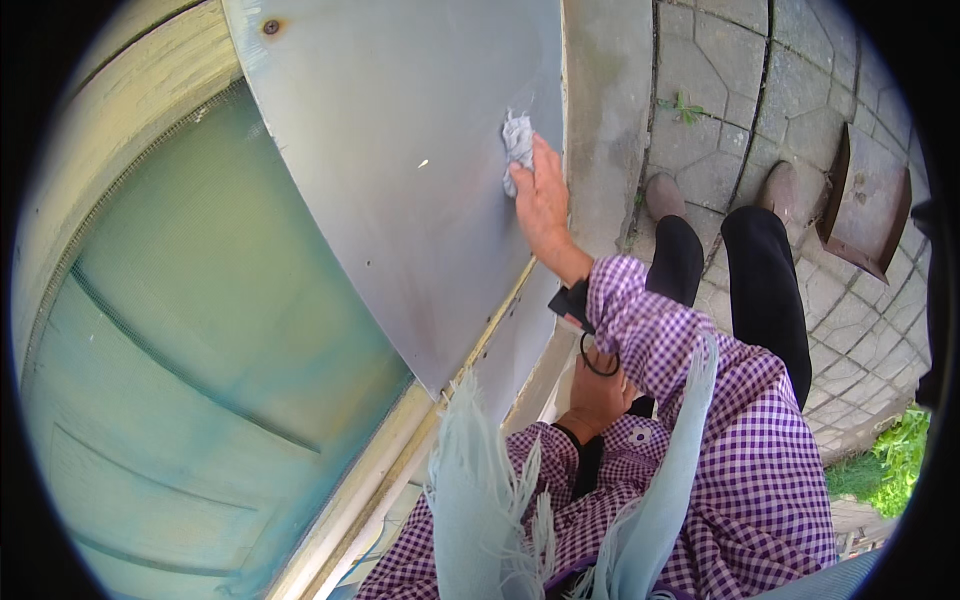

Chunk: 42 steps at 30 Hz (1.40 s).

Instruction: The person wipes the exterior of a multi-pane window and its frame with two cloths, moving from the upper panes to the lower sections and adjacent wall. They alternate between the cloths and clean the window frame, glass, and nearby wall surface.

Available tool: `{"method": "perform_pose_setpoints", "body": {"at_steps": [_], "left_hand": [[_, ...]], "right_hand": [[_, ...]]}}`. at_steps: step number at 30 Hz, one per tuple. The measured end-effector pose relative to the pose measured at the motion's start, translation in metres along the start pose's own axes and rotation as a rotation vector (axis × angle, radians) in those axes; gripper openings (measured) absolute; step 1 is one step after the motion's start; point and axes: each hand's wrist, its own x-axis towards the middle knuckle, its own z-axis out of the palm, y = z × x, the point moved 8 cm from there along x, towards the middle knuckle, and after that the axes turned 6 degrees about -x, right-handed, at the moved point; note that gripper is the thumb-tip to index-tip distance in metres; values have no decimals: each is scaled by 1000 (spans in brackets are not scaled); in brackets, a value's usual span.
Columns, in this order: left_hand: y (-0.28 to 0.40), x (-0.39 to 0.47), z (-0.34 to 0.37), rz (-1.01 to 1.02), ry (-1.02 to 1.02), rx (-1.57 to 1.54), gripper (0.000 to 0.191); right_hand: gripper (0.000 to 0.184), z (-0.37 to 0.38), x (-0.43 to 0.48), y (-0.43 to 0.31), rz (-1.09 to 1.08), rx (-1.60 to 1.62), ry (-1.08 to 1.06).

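My right hand [546, 199] grips a crumpled light grey cloth [517, 150], which rests against a smooth grey metal panel [397, 180] near its right edge. My left hand [600, 394] is low, close to my body and beneath the right forearm, with its fingers bent and partly hidden; whether it holds anything cannot be seen. A thin black loop [600, 355] lies over the left hand. Both arms wear purple checked sleeves with black at the wrists. The fringed ends of a pale blue scarf [480, 495] hang in front of me.
Left of the panel is a mesh screen [202, 247] in a cream frame [161, 67], with a greenish panelled surface behind it. A rusty screw [271, 27] sits in the panel's top corner. A metal dustpan-like tray [866, 199] lies on the paving right of my feet. Green plants grow at lower right.
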Motion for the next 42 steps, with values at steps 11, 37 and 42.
{"method": "perform_pose_setpoints", "body": {"at_steps": [11, 37, 42], "left_hand": [[-10, -9, 11, -78, 4, -54, 54], [-15, -16, 34, -48, -139, -44, 71], [-35, -46, 68, -169, -329, -179, 70]], "right_hand": [[54, -7, -33, -91, -492, 121, -16], [49, -1, -8, -22, 45, 60, -43], [66, 3, -128, -88, -372, 21, -201]]}}
